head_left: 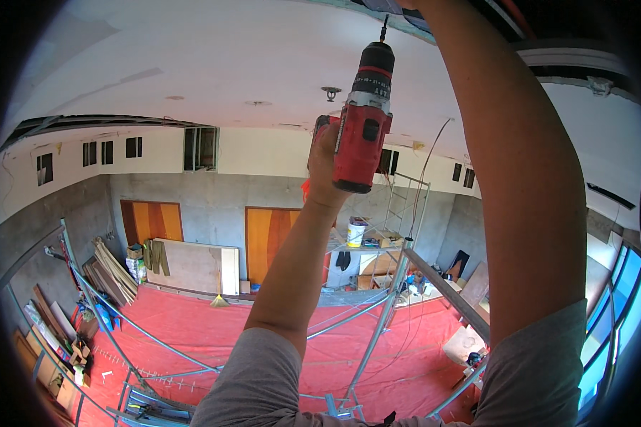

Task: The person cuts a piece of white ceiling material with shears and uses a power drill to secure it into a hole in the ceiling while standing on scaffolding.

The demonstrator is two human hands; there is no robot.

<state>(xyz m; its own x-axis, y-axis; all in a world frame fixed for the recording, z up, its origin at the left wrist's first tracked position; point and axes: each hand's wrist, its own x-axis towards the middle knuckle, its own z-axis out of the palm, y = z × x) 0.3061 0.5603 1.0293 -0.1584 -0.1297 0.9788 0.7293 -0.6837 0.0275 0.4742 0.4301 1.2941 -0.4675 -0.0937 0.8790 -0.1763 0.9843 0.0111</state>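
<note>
One left hand [325,165] presses red drill [362,121] against ceiling [192,64].

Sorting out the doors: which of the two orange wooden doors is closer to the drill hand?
The right orange door, just beside the left forearm holding the drill; the other stands farther left.

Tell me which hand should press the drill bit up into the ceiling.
Left. The left hand already grips the red drill, its bit pointing up at the ceiling. The right arm reaches up past the top edge, its hand out of view, probably busy bracing there.
</note>
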